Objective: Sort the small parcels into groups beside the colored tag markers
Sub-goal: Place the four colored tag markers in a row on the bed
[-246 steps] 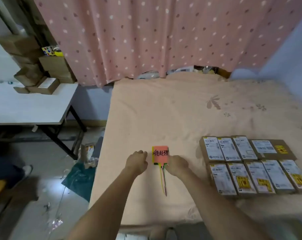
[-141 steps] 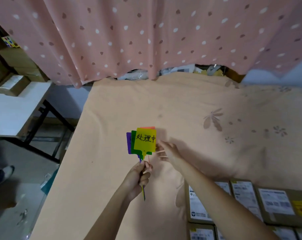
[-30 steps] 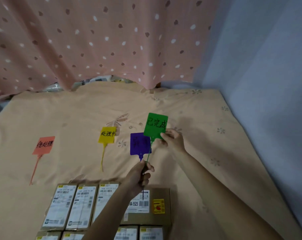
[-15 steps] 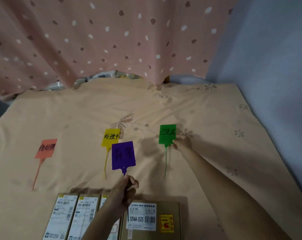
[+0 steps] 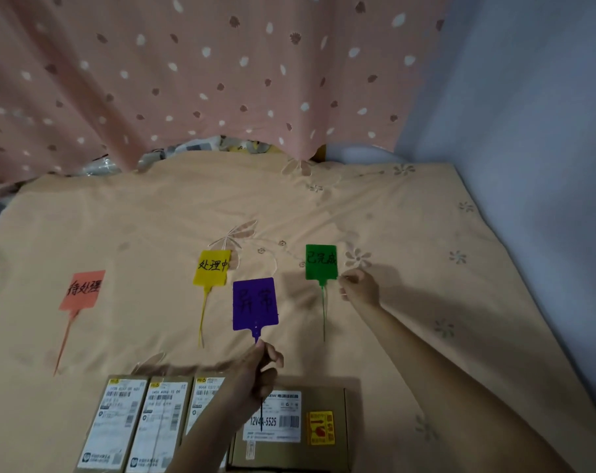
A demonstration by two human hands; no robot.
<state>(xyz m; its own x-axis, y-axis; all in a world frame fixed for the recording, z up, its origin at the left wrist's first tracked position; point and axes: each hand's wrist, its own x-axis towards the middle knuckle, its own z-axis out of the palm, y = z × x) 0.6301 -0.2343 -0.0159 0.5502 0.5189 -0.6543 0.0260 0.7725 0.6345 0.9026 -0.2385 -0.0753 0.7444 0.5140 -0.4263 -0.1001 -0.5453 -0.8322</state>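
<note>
Three tag markers lie flat on the peach bed sheet (image 5: pixel 409 233): an orange tag (image 5: pixel 81 291) at the left, a yellow tag (image 5: pixel 212 268) in the middle, a green tag (image 5: pixel 321 262) to the right. My left hand (image 5: pixel 259 370) pinches the stem of a purple tag (image 5: pixel 254 304) and holds it upright above the sheet. My right hand (image 5: pixel 358 288) rests by the green tag's lower right corner, fingers loosely curled, gripping nothing. Brown parcels with white labels (image 5: pixel 126 421) sit in a row at the near edge, partly behind my left arm.
A wider parcel with a yellow and red sticker (image 5: pixel 318 428) lies at the right end of the row. A pink dotted curtain (image 5: pixel 204 73) hangs behind the bed. A blue wall (image 5: pixel 528 114) borders the right side.
My right hand has let go of the green tag, which now lies flat on the sheet. My left hand still holds the purple tag, shifted slightly right.
</note>
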